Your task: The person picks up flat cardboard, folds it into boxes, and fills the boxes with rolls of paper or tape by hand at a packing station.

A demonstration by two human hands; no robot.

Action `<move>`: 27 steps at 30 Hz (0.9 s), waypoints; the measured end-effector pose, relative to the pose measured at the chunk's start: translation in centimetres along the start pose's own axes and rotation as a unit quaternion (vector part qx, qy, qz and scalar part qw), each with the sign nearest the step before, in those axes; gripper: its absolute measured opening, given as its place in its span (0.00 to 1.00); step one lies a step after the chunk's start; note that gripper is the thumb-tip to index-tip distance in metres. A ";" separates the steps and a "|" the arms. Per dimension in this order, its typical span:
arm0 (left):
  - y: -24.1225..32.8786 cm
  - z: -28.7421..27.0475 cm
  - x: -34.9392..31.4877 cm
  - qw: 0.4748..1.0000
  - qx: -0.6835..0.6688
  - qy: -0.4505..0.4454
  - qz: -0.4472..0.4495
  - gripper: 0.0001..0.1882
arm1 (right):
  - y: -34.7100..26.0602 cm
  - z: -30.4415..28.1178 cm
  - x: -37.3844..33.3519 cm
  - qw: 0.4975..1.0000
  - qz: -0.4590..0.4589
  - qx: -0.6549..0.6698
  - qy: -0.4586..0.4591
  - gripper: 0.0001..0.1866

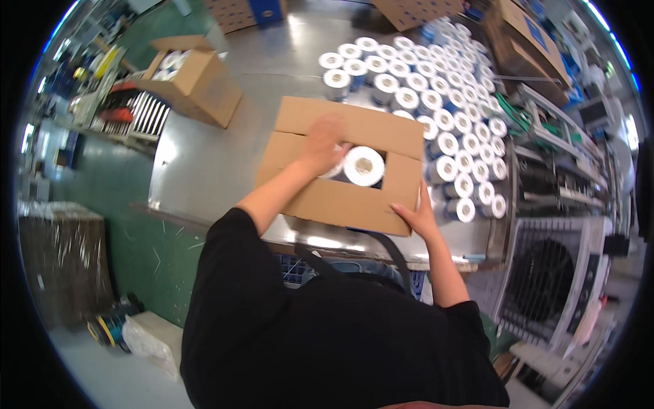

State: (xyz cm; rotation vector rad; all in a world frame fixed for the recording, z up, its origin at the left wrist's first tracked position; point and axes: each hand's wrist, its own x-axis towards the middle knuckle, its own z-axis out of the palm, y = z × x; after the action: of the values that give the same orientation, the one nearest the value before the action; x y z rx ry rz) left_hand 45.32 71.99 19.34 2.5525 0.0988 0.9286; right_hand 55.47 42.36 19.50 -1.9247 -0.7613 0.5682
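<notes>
In front of me on the metal table stands a brown cardboard box (340,204), its top flaps folded over and leaving a gap in the middle. A white-topped roll (364,166) shows through that gap. My left hand (324,144) lies on the far left flaps, thumb apart from the other fingers at the gap's edge; its fingertips are blurred. At the box's near right corner, my right hand (421,217) grips the box, thumb on top and fingers against the right side. The rest of the contents is mostly covered by the flaps.
Many rolls with white tops and blue sides (446,144) stand close together right of and behind the box. Another open carton (204,85) holding white rolls sits at the table's left edge. A large brown carton (528,48) is at the far right.
</notes>
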 end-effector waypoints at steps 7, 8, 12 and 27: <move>1.3 -2.4 6.5 0.944 0.097 -0.247 -0.198 0.30 | 0.8 2.3 -0.9 0.936 0.204 0.275 -0.075 0.33; 3.2 -3.9 6.5 0.938 0.058 -0.273 -0.206 0.31 | 0.4 2.3 -0.9 0.937 0.208 0.269 -0.077 0.34; 10.5 -3.3 -4.7 0.952 0.121 -0.236 -0.156 0.45 | -1.2 5.1 0.3 0.921 0.252 0.242 -0.171 0.40; -11.6 -21.6 -13.3 0.762 0.401 -0.127 -0.492 0.53 | -13.6 15.1 -0.9 0.803 0.096 0.167 -0.563 0.16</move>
State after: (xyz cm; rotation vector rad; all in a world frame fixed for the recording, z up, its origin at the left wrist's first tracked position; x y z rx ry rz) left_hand 22.33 87.62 21.48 2.6070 1.8891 0.0654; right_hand 41.17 55.60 25.16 -1.1905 -1.0665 1.9178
